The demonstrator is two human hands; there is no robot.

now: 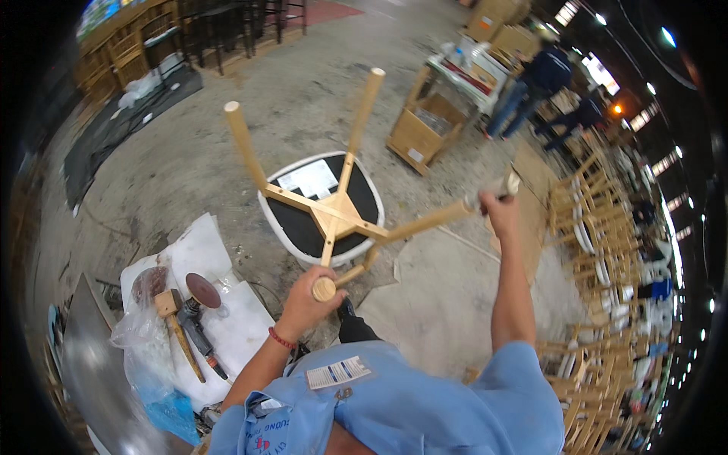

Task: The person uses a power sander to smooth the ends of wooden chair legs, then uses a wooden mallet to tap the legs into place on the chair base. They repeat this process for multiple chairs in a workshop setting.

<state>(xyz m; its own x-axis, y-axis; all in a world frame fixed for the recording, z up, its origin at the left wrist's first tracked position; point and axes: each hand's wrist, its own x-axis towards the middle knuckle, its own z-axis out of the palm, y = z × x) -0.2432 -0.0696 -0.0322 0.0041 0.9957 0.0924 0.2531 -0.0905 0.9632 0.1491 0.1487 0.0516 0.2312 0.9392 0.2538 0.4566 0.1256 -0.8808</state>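
An upside-down chair (343, 211) with pale wooden legs and a white-rimmed, dark-bottomed seat (369, 199) is in front of me. A white label (309, 180) is on the seat's underside. My left hand (315, 292) is wrapped round the near leg, close to its round end. At the right, my right hand (497, 208) is closed beside the tip of another chair leg (436, 220). A small pale piece (511, 183) shows at its fingers; its kind is too blurred to tell. Two more legs point up and away from me.
On white sheets (199, 250) at my left lie a mallet (179, 334) and a disc sander (199, 326), beside a metal surface (95, 364). A cardboard box (426, 133) stands ahead. Stacked wooden chairs (599, 250) line the right side; two people (538, 80) stand far right.
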